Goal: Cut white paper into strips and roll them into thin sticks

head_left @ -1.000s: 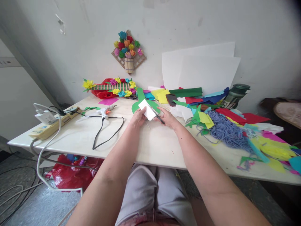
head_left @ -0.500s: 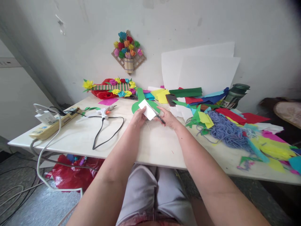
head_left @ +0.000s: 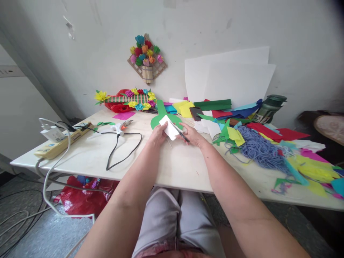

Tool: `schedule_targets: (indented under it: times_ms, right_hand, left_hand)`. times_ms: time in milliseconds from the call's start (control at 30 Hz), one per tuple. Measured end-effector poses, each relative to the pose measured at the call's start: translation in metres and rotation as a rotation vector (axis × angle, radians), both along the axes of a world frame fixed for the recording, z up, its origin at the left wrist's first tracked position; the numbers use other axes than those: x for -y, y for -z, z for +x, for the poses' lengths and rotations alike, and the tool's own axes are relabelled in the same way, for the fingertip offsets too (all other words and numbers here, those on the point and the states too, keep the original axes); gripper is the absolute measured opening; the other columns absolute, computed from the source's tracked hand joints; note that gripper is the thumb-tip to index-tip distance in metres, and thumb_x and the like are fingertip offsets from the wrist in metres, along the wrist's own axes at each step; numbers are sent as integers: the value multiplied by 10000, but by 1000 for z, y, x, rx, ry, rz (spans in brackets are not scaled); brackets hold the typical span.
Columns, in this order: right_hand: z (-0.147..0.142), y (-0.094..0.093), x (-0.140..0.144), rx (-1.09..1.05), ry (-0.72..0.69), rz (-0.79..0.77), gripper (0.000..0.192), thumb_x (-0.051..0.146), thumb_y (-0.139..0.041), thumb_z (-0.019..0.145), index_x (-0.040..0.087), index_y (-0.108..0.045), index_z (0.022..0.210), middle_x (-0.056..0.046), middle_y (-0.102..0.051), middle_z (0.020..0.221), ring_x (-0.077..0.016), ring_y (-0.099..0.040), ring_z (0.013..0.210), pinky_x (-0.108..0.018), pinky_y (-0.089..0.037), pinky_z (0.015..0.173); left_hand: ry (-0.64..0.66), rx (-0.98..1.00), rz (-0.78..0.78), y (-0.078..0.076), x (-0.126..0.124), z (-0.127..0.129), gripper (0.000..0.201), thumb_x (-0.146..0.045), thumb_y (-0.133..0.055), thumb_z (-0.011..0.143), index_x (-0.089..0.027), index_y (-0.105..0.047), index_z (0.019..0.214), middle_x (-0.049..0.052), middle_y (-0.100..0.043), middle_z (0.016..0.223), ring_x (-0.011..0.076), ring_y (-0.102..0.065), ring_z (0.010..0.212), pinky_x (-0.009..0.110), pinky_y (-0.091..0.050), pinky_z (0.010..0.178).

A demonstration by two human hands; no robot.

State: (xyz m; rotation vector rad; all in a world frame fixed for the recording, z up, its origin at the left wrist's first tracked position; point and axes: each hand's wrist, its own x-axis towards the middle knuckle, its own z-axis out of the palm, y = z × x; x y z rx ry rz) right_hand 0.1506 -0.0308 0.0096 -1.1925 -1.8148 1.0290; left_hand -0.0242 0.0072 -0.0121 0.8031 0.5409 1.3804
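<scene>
My left hand [head_left: 158, 135] holds a folded piece of white paper [head_left: 168, 128] above the white table [head_left: 177, 165]. My right hand [head_left: 192, 135] grips a pair of dark-handled scissors [head_left: 180, 134] whose blades lie against the paper's right edge. Just behind the paper lies a green paper cut-out [head_left: 161, 114] with a long stem shape.
A white glue gun [head_left: 119, 127] with a black cord and a power strip [head_left: 63, 139] lie to the left. Coloured paper scraps [head_left: 231, 133] and blue yarn [head_left: 259, 149] cover the right. White sheets [head_left: 231, 79], a green bottle [head_left: 268, 107] and paper-flower crafts [head_left: 129, 98] stand at the back.
</scene>
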Motion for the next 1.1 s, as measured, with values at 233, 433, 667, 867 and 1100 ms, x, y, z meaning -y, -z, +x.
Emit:
schedule_targets:
  times_ms: [233,433,667,867,1100]
  right_hand:
    - [0,-2,2,-24,-1,-28,906,354,-743,647,175,-316,1426,74,-550,531,-76,-446,412,-183,-396,350]
    - [-2,-2,3,-37,6,-30,905,354,-750,641,169,-328,1420,85,-530,508,-64,-412,387,-174,-371,342]
    - [-3,-2,2,-51,17,-26,909,359,-753,637,150,-334,1416,84,-528,501,-65,-409,386,-175,-363,341]
    - [0,-2,1,-55,21,-19,908,369,-753,635,150,-338,1413,87,-526,487,-68,-411,377,-179,-365,338]
    - [0,0,-1,-55,-11,-20,910,380,-751,637,153,-331,1412,99,-516,474,-62,-403,354,-178,-366,344]
  left_hand:
    - [8,6,-31,-5,6,4,169,-167,-588,804,-71,-613,941,126,-704,821,206,-679,776,364,-517,862]
    - [9,6,-26,-3,5,3,156,-175,-576,814,-75,-621,925,122,-704,820,200,-675,778,353,-519,853]
    - [-9,-10,-49,-3,4,5,143,-198,-601,804,-85,-614,889,95,-692,779,158,-656,673,301,-547,751]
    - [-28,-69,-106,-4,4,5,152,-236,-619,800,-110,-609,883,56,-670,707,132,-622,588,275,-551,665]
    - [-8,-22,-106,-7,7,5,119,-203,-623,796,-103,-607,857,61,-669,717,133,-629,593,277,-546,678]
